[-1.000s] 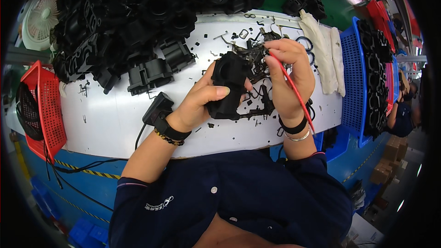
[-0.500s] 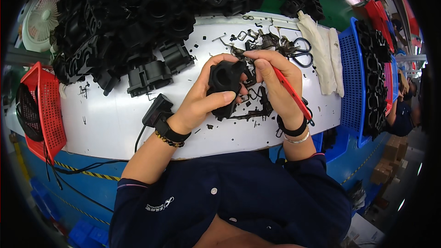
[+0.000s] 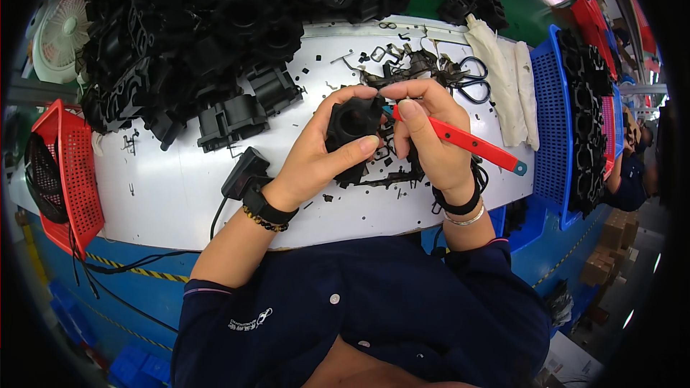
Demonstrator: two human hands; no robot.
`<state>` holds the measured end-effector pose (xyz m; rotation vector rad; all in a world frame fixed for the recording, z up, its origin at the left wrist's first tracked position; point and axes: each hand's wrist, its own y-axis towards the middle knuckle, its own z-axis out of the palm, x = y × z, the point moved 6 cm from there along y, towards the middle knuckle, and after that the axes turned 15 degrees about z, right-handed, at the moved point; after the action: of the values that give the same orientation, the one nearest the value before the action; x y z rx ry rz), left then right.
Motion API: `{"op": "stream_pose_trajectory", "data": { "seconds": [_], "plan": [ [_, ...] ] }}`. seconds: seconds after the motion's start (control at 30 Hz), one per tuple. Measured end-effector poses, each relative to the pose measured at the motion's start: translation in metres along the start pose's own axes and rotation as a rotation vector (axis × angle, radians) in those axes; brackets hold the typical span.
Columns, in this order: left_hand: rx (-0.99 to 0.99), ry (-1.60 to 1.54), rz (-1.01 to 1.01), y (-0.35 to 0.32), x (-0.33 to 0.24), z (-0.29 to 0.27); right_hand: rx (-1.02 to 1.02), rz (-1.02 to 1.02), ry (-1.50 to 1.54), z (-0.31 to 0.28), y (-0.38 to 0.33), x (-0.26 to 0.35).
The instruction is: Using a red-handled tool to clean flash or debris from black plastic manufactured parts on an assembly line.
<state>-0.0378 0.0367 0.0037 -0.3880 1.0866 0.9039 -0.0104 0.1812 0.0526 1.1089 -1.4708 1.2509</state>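
My left hand (image 3: 320, 140) is wrapped round a black moulded plastic part (image 3: 352, 122) with a round opening facing up. Its thumb presses along the near side of the part. Pinched in my right hand (image 3: 435, 126) is a red-handled knife (image 3: 478, 145), its handle slanting down to the right. The teal front end of the knife meets the part's upper right edge, beside my fingertips; the blade itself is hidden. Below both hands, black plastic scraps lie on the white table (image 3: 165, 194).
Black moulded parts (image 3: 201, 36) are heaped at the far left. Black-handled scissors (image 3: 474, 80) and cream cloth gloves (image 3: 499, 79) lie at the far right. A red basket (image 3: 75, 172) flanks the table on the left, a blue crate (image 3: 550, 126) of black parts on the right. A black boxy device (image 3: 246, 172) has a cable.
The knife's handle has swung up and outward to the right, from steeply slanted to flatter. My right fingers have shifted with it; the left hand still grips the black part.
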Motion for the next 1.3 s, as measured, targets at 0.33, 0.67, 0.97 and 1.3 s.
{"op": "stream_pose_trajectory", "data": {
  "seconds": [0.33, 0.67, 0.97, 1.3],
  "plan": [
    [0.007, 0.05, 0.033, -0.002, 0.002, -0.003, -0.052, -0.038, -0.171, 0.003, -0.002, 0.005],
    [0.132, -0.523, -0.089, -0.005, 0.0, 0.01, 0.258, 0.032, 0.208, 0.0, 0.003, 0.008],
    [0.075, -0.403, -0.113, -0.004, 0.0, 0.008, 0.317, -0.068, 0.361, -0.006, 0.002, 0.007],
    [0.085, -0.386, -0.084, -0.003, 0.005, 0.002, 0.095, -0.174, 0.154, -0.008, 0.004, 0.006]
  ]
}}
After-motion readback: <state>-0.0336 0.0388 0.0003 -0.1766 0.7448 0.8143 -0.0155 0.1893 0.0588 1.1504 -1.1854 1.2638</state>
